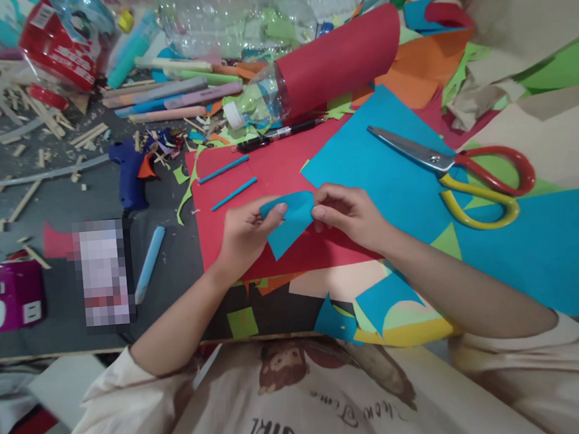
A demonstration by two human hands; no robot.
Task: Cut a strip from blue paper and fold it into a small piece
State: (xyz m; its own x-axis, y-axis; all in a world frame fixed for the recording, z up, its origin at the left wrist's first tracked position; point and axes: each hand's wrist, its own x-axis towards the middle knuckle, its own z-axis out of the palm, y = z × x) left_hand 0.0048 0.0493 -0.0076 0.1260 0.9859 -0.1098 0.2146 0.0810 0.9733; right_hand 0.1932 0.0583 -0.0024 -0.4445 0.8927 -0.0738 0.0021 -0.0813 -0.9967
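My left hand grips a small piece of blue paper, thumb on top. On the paper's right edge, the fingertips of my right hand pinch it too. The piece looks bent or curved along its upper side and hangs above a red paper sheet. Two thin blue paper rolls lie on that sheet, just beyond my left hand. A larger blue sheet spreads out behind my right hand. On it rest scissors with one red and one yellow handle, blades apart.
A plastic bottle wrapped in red paper lies at the back beside a black pen. Several markers, a blue glue gun, a light blue marker and a purple box are on the left. Paper scraps line the front edge.
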